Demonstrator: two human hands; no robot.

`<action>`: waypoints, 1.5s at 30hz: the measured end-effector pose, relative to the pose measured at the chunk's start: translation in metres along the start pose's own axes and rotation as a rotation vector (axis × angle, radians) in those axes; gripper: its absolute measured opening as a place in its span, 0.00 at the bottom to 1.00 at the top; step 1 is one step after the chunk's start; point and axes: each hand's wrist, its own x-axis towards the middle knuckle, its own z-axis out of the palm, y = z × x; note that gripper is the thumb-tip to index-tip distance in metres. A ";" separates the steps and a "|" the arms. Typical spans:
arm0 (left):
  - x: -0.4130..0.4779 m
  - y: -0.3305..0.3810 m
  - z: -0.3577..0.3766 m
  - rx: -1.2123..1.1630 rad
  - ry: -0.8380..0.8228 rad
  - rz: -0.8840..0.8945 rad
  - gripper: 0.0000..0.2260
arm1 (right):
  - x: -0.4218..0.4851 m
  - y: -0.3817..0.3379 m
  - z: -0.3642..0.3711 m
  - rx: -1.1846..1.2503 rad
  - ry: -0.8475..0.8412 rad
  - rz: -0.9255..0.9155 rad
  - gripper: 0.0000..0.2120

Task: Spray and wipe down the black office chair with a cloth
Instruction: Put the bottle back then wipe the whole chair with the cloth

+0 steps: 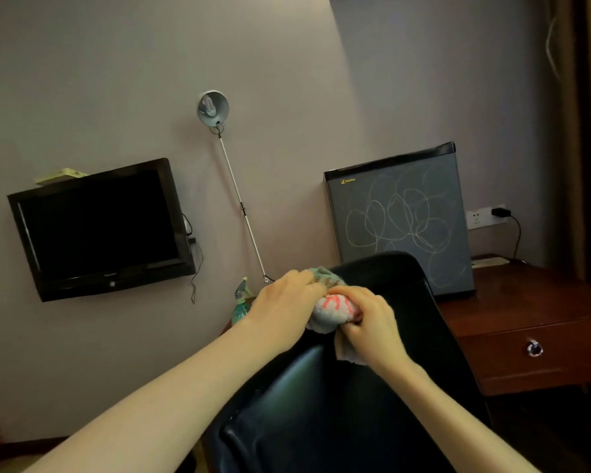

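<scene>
beside the wooden desk (526, 302), both hands, left hand (284, 302) and right hand (369, 319), are gripping the cloth (331, 312) bunched on the black office chair (338, 404), probably needing firm, overlapping strokes.

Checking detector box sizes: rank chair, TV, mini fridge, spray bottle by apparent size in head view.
1. chair, inflated by nearness.
2-3. TV and mini fridge look alike, unranked.
4. spray bottle, partly hidden.

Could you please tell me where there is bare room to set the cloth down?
The desktop is bare in front of and right of the mini fridge, above the drawer. The chair's top edge is crowded: the left hand and right hand grip the cloth there, spray bottle just beyond.
</scene>
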 end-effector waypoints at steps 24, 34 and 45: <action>0.191 0.041 0.046 0.027 -0.106 0.222 0.18 | 0.080 0.136 -0.058 -0.084 0.071 0.214 0.24; 0.004 -0.012 -0.026 -0.029 -0.217 0.179 0.19 | -0.027 -0.018 -0.009 0.029 -0.095 0.052 0.23; -0.191 -0.005 -0.059 -0.127 0.066 -0.036 0.19 | -0.125 -0.139 0.015 -0.003 -0.223 -0.067 0.22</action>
